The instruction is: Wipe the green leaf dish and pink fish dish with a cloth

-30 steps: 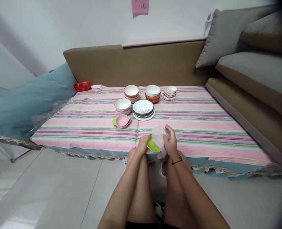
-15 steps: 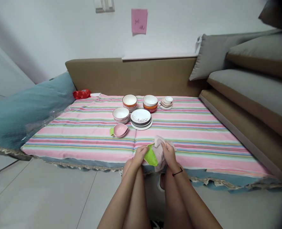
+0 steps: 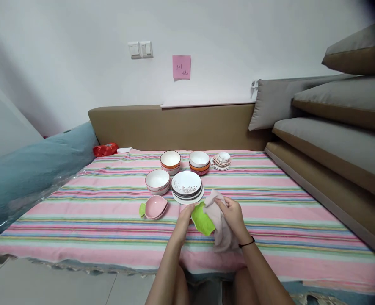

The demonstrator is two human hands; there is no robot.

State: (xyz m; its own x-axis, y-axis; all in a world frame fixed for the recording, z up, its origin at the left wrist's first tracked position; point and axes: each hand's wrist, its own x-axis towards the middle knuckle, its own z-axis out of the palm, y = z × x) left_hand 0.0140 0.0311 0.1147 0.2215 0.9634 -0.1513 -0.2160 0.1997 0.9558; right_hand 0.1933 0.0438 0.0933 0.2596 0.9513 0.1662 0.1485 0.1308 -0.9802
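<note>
My left hand (image 3: 185, 217) is closed on the left end of a bright green leaf-shaped dish (image 3: 203, 221). A pale pinkish-grey cloth (image 3: 221, 224) is pinched in my right hand (image 3: 234, 214); it laps over the dish's right edge and hangs down from there. Both hands are above the front part of the striped cover. Just beyond my left hand lie pink leaf-shaped dishes (image 3: 155, 206) with a green tip. Behind them stand a stack of plates (image 3: 186, 184) and stacked white bowls (image 3: 157, 182).
Further back are orange-banded bowls (image 3: 170, 160), more bowls (image 3: 199, 160) and small stacked dishes (image 3: 221, 161). A red package (image 3: 105, 149) lies at the back left. Stacked cushions (image 3: 333, 135) bound the right side, a blue bolster (image 3: 48, 161) the left.
The camera view has tilted upward, showing more wall. My hands have lifted and moved forward over the cover with the green dish and cloth; the right hand has shifted along the cloth.
</note>
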